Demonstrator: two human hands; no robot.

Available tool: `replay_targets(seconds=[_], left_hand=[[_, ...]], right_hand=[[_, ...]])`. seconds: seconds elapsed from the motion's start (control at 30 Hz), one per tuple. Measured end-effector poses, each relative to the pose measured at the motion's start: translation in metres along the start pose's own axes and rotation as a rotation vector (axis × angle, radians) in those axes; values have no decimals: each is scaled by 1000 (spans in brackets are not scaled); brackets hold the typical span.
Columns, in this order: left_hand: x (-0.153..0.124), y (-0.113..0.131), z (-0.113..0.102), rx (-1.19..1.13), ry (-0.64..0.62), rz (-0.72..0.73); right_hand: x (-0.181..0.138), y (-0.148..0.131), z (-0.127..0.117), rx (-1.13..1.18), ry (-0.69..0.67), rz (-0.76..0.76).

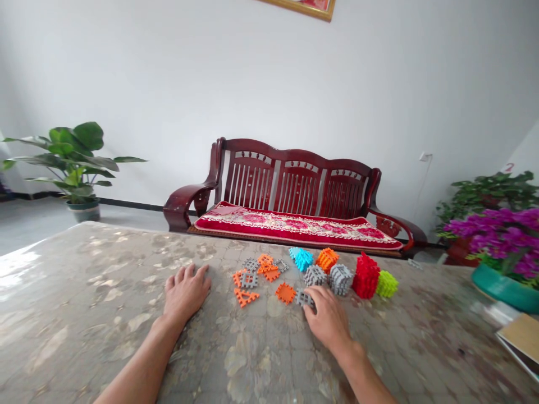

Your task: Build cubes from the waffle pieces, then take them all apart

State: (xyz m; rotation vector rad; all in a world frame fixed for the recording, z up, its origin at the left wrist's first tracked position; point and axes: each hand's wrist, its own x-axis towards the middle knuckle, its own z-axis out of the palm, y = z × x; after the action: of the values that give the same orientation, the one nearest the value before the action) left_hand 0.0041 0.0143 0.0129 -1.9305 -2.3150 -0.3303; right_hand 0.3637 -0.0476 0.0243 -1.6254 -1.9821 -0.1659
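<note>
My left hand [185, 292] lies flat on the patterned table [84, 303], fingers stretched out, holding nothing. My right hand [326, 320] rests on the table with its fingertips on a flat grey interlocking tile [304, 297]. Beside that tile lies an orange tile [286, 292]. Several loose orange and grey tiles [255, 275] are scattered between my hands. Behind them stand assembled cubes: blue [302, 258], orange [327, 259], two grey [328, 276], a taller red one [365, 275] and a lime green one [386, 284].
A dark wooden bench [290, 191] with a red cushion stands behind the table against a white wall. A leafy potted plant [76, 163] is at far left. Purple flowers in a teal pot [503, 252] and a book [522, 336] sit at the table's right edge.
</note>
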Motion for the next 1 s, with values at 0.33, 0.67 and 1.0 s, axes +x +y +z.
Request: replay_targets(seconds=[0.33,0.67,1.0], left_hand=[[-1,1,-3,-19,-7,-10],[-1,2,-3,11,-1,-11],[0,0,1,-4,10,-8]], right_hand=[[-3,-6,5,-84,-68,7],[0,-1,7,7,117,-42],[44,23,-18,-132,230,247]])
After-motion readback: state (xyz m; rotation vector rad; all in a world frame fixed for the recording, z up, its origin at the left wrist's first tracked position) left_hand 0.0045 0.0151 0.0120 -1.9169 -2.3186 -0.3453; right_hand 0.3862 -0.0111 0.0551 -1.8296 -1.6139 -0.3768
